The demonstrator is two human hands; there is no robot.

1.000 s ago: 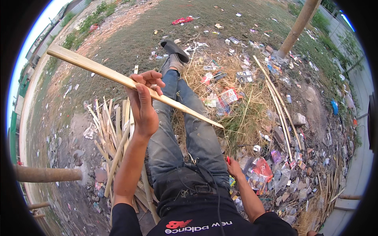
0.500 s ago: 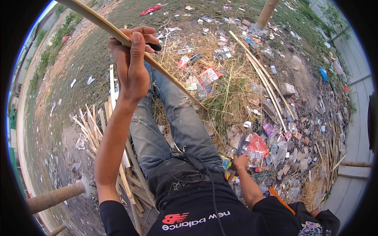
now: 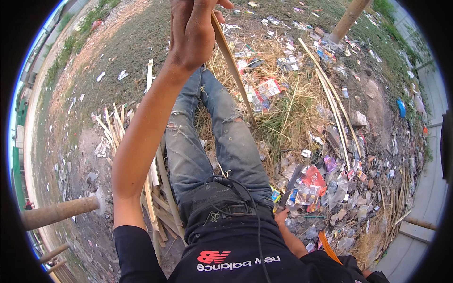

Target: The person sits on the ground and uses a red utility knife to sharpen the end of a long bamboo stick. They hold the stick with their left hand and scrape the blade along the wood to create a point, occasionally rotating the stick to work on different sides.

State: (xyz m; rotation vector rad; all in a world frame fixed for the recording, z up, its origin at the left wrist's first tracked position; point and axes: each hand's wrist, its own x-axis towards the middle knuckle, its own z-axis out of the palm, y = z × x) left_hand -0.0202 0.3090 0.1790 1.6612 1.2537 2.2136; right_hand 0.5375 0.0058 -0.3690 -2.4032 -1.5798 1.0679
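Note:
My left hand (image 3: 193,35) is raised at the top, closed round a long flat bamboo strip (image 3: 234,70). The strip slants down past my ripped jeans (image 3: 191,141), its lower end at the dry grass (image 3: 292,113) by my knee. Low on the right, beside my hip, my right hand (image 3: 281,216) is closed on the near end of a long dark tool (image 3: 292,183) that looks like a machete blade. The blade points away from me, over litter and a red wrapper (image 3: 313,179). The left fingertips are partly cut off by the view's edge.
A pile of split bamboo strips (image 3: 163,203) lies left of my legs. Longer strips (image 3: 330,99) lie at the right amid scattered litter. Round posts stand at the left (image 3: 61,212) and far right (image 3: 349,21). A grey panel wall (image 3: 427,165) runs along the right.
My left hand has moved up and to the right, and the bamboo strip now stands steeper. My right hand has drawn back toward me with the dark tool. The view has shifted slightly.

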